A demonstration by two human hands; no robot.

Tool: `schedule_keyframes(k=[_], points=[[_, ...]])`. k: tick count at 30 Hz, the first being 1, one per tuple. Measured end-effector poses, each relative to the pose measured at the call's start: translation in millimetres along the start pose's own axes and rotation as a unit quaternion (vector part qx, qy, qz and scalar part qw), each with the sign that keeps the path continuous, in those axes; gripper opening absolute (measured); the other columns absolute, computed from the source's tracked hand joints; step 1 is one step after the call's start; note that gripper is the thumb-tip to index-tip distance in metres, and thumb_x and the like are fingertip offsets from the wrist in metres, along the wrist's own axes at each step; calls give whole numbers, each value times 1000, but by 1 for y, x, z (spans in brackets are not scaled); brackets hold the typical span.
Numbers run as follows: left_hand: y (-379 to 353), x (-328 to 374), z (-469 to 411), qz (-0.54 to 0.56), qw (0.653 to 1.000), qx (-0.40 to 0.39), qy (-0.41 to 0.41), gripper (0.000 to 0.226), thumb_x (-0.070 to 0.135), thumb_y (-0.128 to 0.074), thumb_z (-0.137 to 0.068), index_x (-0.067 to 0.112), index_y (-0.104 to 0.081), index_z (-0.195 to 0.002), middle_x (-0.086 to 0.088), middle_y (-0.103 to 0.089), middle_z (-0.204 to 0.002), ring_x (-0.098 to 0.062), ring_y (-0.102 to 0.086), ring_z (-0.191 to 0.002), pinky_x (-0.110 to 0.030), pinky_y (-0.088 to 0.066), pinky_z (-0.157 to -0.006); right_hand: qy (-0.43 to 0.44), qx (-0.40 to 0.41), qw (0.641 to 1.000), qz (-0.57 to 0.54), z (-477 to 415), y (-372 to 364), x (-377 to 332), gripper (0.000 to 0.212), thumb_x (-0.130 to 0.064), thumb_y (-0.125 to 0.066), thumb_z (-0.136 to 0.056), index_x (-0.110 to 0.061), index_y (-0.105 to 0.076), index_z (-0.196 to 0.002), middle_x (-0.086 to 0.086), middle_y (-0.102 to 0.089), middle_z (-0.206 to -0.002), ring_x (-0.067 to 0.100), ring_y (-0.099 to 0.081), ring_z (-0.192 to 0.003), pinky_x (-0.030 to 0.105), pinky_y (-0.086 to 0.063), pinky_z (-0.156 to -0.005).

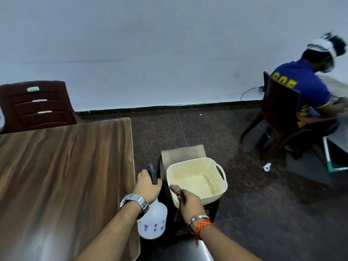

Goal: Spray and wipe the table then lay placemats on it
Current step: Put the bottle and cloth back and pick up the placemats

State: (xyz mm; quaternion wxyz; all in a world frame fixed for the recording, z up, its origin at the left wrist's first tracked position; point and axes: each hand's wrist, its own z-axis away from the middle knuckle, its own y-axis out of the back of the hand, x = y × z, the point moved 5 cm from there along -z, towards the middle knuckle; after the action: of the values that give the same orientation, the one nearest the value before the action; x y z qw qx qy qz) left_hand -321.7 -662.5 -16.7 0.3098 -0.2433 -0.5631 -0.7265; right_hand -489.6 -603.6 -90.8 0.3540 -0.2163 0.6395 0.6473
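My left hand (147, 185) grips the black trigger head of a translucent white spray bottle (152, 222) with small purple marks, held just off the right edge of the wooden table (62, 172). My right hand (189, 202) is closed on a red-and-white patterned cloth (174, 189) at the near rim of a cream plastic basket (197, 180). The basket sits on a dark stool beside the table, with a brown flat piece (183, 155) behind it. No placemats are clearly seen.
A dark red plastic chair (37, 106) stands at the table's far left corner. At the right, a person in a blue shirt (303, 91) sits on a brown chair at another table. A small white object (267, 166) lies on the dark floor.
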Motion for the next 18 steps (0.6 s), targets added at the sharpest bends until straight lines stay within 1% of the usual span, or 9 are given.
schedule_keyframes(k=[2, 3, 4, 6, 8, 11, 13, 16, 18], points=[[-16, 13, 8, -19, 999, -18, -21, 35, 33, -61, -95, 5, -43, -105, -15, -46, -117, -29, -54, -98, -31, -39, -79, -19, 32, 999, 2, 3, 17, 12, 27, -14, -53, -91, -13, -66, -115, 8, -69, -106, 25, -63, -100, 24, -44, -86], [-23, 19, 12, -25, 999, -30, -30, 41, 37, -61, -95, 4, -43, -111, -14, -44, -119, -29, -54, -100, -30, -39, -80, -33, 46, 998, -3, 5, 25, 16, 28, -13, -54, -90, -10, -65, -116, 9, -67, -108, 26, -62, -102, 25, -44, -89], [-29, 25, 14, -34, 998, -39, -45, 46, 40, -61, -94, 3, -42, -116, -14, -43, -121, -29, -55, -104, -31, -40, -82, -45, 64, 997, -10, 7, 33, 19, 29, -11, -56, -90, -8, -65, -117, 10, -66, -110, 25, -60, -104, 23, -42, -91], [-39, 34, 15, -49, 995, -54, -72, 55, 42, -63, -93, 2, -41, -122, -14, -43, -124, -29, -53, -111, -32, -42, -89, -54, 89, 994, -19, 9, 49, 20, 31, -9, -57, -90, -8, -63, -120, 10, -65, -112, 24, -59, -106, 16, -37, -90], [-47, 42, 14, -67, 990, -67, -101, 63, 44, -67, -90, 1, -41, -129, -14, -44, -126, -29, -53, -115, -32, -43, -93, -54, 99, 993, -24, 11, 62, 19, 34, -10, -57, -91, -10, -61, -124, 8, -65, -116, 23, -58, -109, 15, -35, -90], [-56, 48, 13, -59, 987, -79, -130, 62, 41, -76, -83, 7, -46, -124, -9, -49, -121, -27, -55, -112, -31, -46, -87, -63, 108, 992, -25, 13, 76, 18, 37, -7, -55, -90, -9, -58, -127, 8, -63, -122, 24, -56, -115, 20, -36, -97], [-61, 49, 11, -37, 985, -89, -142, 59, 38, -82, -78, 13, -50, -120, -5, -53, -120, -24, -56, -111, -31, -47, -88, -69, 106, 992, -17, 13, 84, 16, 39, -5, -54, -90, -8, -57, -129, 8, -61, -125, 25, -54, -118, 21, -35, -100], [-65, 50, 8, -12, 984, -85, -157, 56, 36, -88, -71, 20, -54, -112, 2, -59, -116, -19, -58, -106, -32, -48, -88, -78, 99, 992, -1, 5, 91, 17, 39, -5, -53, -88, -6, -57, -127, 10, -61, -123, 27, -54, -116, 26, -38, -100], [-68, 49, 4, -1, 986, -77, -147, 60, 37, -90, -67, 20, -57, -113, 2, -62, -116, -19, -59, -105, -31, -48, -84, -84, 105, 991, 6, 0, 93, 18, 38, -5, -53, -87, -6, -58, -124, 12, -62, -121, 28, -55, -114, 29, -40, -100]])
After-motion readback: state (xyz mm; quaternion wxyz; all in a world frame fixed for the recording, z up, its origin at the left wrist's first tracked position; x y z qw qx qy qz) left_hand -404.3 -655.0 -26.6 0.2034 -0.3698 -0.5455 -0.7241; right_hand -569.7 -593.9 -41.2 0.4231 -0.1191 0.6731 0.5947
